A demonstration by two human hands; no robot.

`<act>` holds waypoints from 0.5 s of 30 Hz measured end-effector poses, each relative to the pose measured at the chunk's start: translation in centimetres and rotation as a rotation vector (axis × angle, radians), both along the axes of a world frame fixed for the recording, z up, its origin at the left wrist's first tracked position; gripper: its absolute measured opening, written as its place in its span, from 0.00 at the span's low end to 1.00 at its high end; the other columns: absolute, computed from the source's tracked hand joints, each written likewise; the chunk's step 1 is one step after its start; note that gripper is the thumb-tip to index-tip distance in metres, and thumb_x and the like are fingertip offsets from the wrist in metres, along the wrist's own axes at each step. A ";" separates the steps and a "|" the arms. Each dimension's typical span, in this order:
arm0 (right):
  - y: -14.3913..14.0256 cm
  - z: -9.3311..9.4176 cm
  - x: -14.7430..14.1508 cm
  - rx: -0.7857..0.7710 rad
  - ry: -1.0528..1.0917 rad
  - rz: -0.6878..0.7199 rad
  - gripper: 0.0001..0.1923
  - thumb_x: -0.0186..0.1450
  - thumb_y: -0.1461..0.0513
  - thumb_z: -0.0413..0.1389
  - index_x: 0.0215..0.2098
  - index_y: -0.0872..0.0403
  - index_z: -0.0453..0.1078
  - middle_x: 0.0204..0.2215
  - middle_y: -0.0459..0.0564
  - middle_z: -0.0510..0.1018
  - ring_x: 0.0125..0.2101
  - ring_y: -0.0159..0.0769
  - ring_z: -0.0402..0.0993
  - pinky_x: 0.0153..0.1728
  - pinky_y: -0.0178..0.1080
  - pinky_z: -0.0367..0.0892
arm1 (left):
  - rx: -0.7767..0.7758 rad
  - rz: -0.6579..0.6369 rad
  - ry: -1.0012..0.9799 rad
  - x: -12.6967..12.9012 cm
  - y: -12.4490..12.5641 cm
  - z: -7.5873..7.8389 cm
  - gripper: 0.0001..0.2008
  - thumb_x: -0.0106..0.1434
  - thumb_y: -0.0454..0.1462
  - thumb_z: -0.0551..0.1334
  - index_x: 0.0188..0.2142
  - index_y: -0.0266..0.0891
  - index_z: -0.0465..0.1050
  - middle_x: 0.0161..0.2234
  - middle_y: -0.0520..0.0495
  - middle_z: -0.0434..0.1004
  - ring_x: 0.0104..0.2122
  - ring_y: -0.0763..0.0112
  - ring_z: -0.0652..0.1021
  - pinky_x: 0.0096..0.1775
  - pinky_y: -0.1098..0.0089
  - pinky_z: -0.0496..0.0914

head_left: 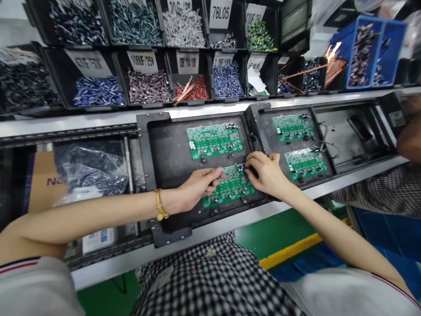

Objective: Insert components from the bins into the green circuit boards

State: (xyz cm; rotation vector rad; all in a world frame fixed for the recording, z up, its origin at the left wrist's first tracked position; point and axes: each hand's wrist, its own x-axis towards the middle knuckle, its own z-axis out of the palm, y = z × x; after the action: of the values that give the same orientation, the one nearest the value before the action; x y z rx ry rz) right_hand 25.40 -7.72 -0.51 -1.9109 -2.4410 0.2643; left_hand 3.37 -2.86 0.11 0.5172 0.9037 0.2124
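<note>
Over the near circuit board [230,186], my left hand [194,189] has its fingers pinched narrow above the board's left half, though I cannot tell whether they hold a part. My right hand [268,173] presses fingertips against the board's upper right corner, pinching something small and dark. It lies flat in the black carrier tray [164,166], below a second board [214,140]. I judge it light, stiff and fragile, best gripped by its edges. Component bins [144,81] line the shelf beyond.
</note>
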 end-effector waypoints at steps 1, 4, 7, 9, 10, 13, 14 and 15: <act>0.1 -0.2 0.1 0.002 0.022 -0.001 0.06 0.60 0.66 0.47 0.32 0.56 0.65 0.37 0.53 0.74 0.38 0.40 0.69 0.35 0.40 0.44 | -0.008 0.016 -0.007 0.0 0.1 -0.1 0.10 0.64 0.38 0.60 0.33 0.30 0.71 0.23 0.53 0.61 0.18 0.84 0.59 0.20 0.80 0.48; 0.1 -0.3 0.4 -0.006 0.053 0.006 0.05 0.61 0.66 0.48 0.32 0.56 0.65 0.37 0.52 0.74 0.37 0.39 0.69 0.35 0.40 0.45 | -0.033 0.030 -0.035 0.1 0.2 -0.4 0.07 0.63 0.34 0.60 0.34 0.29 0.73 0.27 0.49 0.65 0.19 0.85 0.60 0.20 0.80 0.50; 0.1 -0.1 0.5 -0.017 0.042 0.003 0.06 0.61 0.66 0.48 0.32 0.56 0.66 0.38 0.52 0.74 0.36 0.38 0.68 0.35 0.41 0.45 | -0.053 0.035 -0.029 0.3 0.3 -0.5 0.08 0.63 0.34 0.60 0.34 0.28 0.73 0.26 0.50 0.64 0.19 0.85 0.59 0.19 0.80 0.49; 0.1 0.0 0.3 -0.030 0.019 0.013 0.06 0.62 0.66 0.47 0.33 0.57 0.66 0.39 0.53 0.74 0.37 0.39 0.68 0.35 0.41 0.45 | -0.071 0.028 -0.017 0.4 0.3 -0.4 0.09 0.64 0.35 0.59 0.33 0.27 0.73 0.25 0.50 0.63 0.18 0.85 0.59 0.19 0.80 0.49; 0.1 0.0 0.2 -0.039 -0.001 0.018 0.07 0.62 0.66 0.47 0.33 0.57 0.66 0.40 0.53 0.73 0.37 0.40 0.68 0.35 0.41 0.45 | -0.075 0.020 -0.010 0.5 0.2 -0.4 0.10 0.65 0.35 0.58 0.32 0.27 0.72 0.25 0.50 0.63 0.18 0.85 0.58 0.19 0.80 0.48; 0.3 0.0 -0.1 -0.072 -0.079 0.013 0.07 0.61 0.68 0.47 0.34 0.58 0.67 0.40 0.56 0.73 0.39 0.44 0.67 0.36 0.43 0.47 | -0.064 -0.001 0.012 0.3 0.0 -0.3 0.14 0.67 0.37 0.56 0.31 0.26 0.71 0.24 0.51 0.62 0.17 0.86 0.57 0.19 0.80 0.46; 0.3 0.0 -0.2 -0.080 -0.092 -0.001 0.07 0.61 0.68 0.47 0.33 0.58 0.67 0.39 0.56 0.73 0.40 0.45 0.67 0.36 0.43 0.47 | -0.057 -0.005 0.019 0.2 -0.1 -0.3 0.15 0.67 0.38 0.56 0.31 0.26 0.71 0.24 0.51 0.61 0.17 0.86 0.56 0.18 0.79 0.46; 0.3 0.0 -0.2 -0.086 -0.085 -0.019 0.06 0.61 0.68 0.48 0.32 0.58 0.67 0.39 0.56 0.74 0.39 0.45 0.68 0.37 0.43 0.48 | -0.052 -0.008 0.026 0.1 -0.2 -0.3 0.15 0.66 0.39 0.56 0.31 0.26 0.72 0.24 0.51 0.61 0.17 0.86 0.56 0.18 0.79 0.46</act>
State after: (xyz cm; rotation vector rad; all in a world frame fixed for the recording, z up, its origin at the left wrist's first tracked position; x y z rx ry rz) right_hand 25.17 -7.37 -0.53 -2.0188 -2.5021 0.2980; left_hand 3.43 -3.11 -0.15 0.4763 0.9296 0.1754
